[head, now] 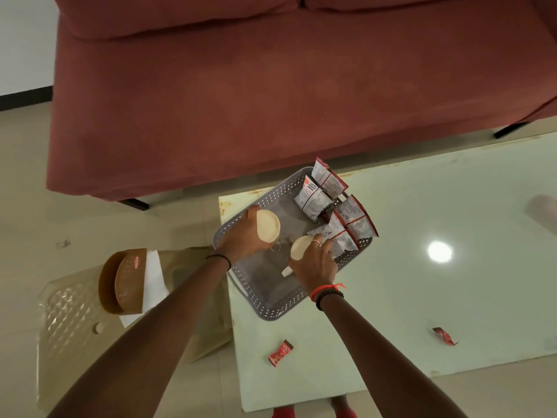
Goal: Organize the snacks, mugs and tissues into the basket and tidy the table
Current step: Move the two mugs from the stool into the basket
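A grey perforated basket sits at the left end of the pale glass table. Several silver-and-red snack packets stand along its far right side. My left hand grips a cream mug over the basket's left part. Beside it, my right hand holds a second cream mug inside the basket, its handle pointing toward me. Two small red wrappers lie loose on the table near me.
A brown tissue holder with white tissues stands on a beige plastic chair left of the table. A red sofa runs behind the table. A blurred pale object is at the right edge.
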A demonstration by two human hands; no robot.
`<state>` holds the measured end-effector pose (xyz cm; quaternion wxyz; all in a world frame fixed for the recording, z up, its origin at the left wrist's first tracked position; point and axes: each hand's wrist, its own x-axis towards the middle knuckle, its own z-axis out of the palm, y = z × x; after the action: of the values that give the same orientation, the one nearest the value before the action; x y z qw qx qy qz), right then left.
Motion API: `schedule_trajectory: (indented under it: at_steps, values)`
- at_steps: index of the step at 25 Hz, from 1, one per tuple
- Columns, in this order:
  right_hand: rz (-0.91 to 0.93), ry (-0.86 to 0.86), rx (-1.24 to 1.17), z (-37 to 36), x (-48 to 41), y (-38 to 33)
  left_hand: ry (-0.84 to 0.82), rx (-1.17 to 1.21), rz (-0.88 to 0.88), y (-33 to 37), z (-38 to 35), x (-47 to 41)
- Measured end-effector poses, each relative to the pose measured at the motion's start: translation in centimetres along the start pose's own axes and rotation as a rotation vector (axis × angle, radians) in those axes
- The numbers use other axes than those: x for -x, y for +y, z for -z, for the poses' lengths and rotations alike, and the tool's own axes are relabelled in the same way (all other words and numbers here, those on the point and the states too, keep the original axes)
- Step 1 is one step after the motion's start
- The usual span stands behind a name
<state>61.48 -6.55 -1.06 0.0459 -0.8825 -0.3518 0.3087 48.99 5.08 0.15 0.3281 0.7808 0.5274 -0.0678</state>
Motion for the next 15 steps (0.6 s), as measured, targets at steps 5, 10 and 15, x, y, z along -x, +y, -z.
schedule_trajectory:
  at_steps: [5, 10, 15]
  values:
    - [0.026, -0.09, 0.027, 0.5, -0.4, 0.1, -0.111, -0.039, -0.08, 0.8, -0.9, -3.7]
    - [0.102, -0.175, -0.002, 1.5, -0.8, 1.2, -0.174, -0.034, -0.125, 1.1, -1.7, -5.6]
    - [0.092, -0.119, -0.002, 1.3, -0.6, 1.0, -0.203, 0.01, -0.186, 1.3, -1.5, -6.9]
